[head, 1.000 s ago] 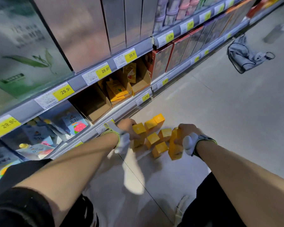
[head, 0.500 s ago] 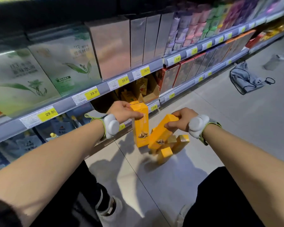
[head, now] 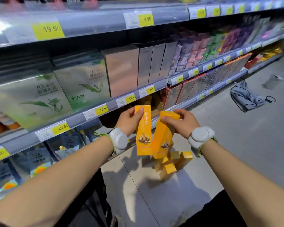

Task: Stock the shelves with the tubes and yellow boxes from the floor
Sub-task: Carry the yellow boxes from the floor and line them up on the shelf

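My left hand [head: 129,121] grips the top of a tall yellow box [head: 143,133] held upright, its nut picture facing me. My right hand [head: 183,122] holds a second yellow box [head: 163,138] by its top end, tilted with its bottom toward the first; the two boxes nearly touch low down. Both hang in front of the low shelf [head: 95,117] with price tags. Below them, several more yellow boxes [head: 172,164] lie in a heap on the grey floor. I see no tubes on the floor.
Shelves run along the left, packed with green tea cartons [head: 82,84], silver boxes [head: 121,69] and stacked cups [head: 195,51]. A brown open carton [head: 156,105] sits in the low shelf behind my hands. A grey bag [head: 246,97] and a grey cup [head: 272,81] lie on the floor at right.
Both hands have lifted a yellow box each from the floor heap up to shelf height. The view has tilted upward, showing higher shelves.
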Motion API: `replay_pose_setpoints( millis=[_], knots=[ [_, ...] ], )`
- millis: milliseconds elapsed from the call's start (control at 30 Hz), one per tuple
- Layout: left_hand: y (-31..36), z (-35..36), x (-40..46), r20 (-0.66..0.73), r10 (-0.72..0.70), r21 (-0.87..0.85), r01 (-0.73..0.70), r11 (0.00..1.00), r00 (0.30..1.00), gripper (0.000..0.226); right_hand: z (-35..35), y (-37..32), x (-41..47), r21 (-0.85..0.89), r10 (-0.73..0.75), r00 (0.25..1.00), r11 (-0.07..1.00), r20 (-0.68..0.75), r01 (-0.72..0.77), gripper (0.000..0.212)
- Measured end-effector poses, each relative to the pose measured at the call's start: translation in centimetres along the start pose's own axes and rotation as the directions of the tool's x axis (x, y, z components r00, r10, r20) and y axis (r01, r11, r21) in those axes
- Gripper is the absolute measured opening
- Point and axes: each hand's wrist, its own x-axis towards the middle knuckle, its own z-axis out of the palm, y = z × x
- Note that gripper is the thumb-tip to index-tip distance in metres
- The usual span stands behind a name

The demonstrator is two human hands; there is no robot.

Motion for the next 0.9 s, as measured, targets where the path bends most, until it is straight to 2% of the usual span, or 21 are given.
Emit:
replay_pose_setpoints(
  millis=[100,167,267,367,433,500,533,600,667,733,800,900],
  knots=[
    [-0.1,1.6,1.1,0.026,0.011,0.020,-0.011,1.000,1.000,0.032,0.2,-0.4,0.6,0.149,-0.051,0.998,0.988,0.042,0.044,0.036],
    [0.1,2.4,1.4,0.031,-0.015,-0.001,0.015,1.000,0.999,0.033,0.5,-1.0,0.9,0.225,-0.061,0.996,0.973,0.064,0.045,0.028],
    [1.1,3.6,2.5,0.017,-0.104,-0.068,0.105,0.992,0.994,0.033,0.5,-1.3,2.3,0.282,-0.069,0.995,0.958,0.072,0.046,0.041],
    [1.7,4.0,3.3,0.104,-0.178,-0.207,0.197,0.958,0.979,0.032,1.2,-1.4,3.7,0.272,-0.077,0.994,0.961,0.071,0.055,0.064],
    [1.8,4.0,3.9,0.165,-0.144,-0.216,0.178,0.960,0.976,0.048,1.2,-2.0,4.3,0.261,-0.058,0.995,0.965,0.081,0.035,0.082],
    [0.9,4.0,5.4,0.177,-0.171,-0.106,0.192,0.976,0.969,0.078,1.1,-2.2,5.5,0.303,0.002,0.993,0.952,0.118,-0.038,0.092],
    [0.5,3.7,6.1,0.170,-0.202,-0.061,0.215,0.975,0.964,0.088,0.9,-2.4,5.9,0.348,0.024,0.988,0.934,0.153,-0.077,0.093],
    [1.4,2.8,6.6,0.162,-0.183,-0.054,0.194,0.980,0.970,0.092,0.6,-3.1,6.4,0.455,0.030,0.975,0.881,0.219,-0.129,0.084],
    [4.1,2.0,5.7,0.214,-0.116,-0.107,0.141,0.984,0.970,0.084,0.2,-4.4,6.3,0.544,-0.028,0.969,0.832,0.244,-0.113,0.069],
    [5.2,1.7,5.3,0.270,-0.075,-0.138,0.116,0.984,0.960,0.065,-0.2,-4.9,6.3,0.584,-0.074,0.966,0.807,0.249,-0.088,0.056],
    [6.4,1.2,5.4,0.256,-0.043,-0.126,0.077,0.989,0.966,0.050,-1.0,-5.6,6.7,0.583,-0.119,0.961,0.811,0.250,-0.052,0.055],
    [8.3,0.3,5.6,0.177,0.002,-0.091,0.015,0.996,0.984,0.059,-2.0,-6.8,6.8,0.623,-0.202,0.956,0.782,0.214,0.026,0.048]
  ],
)
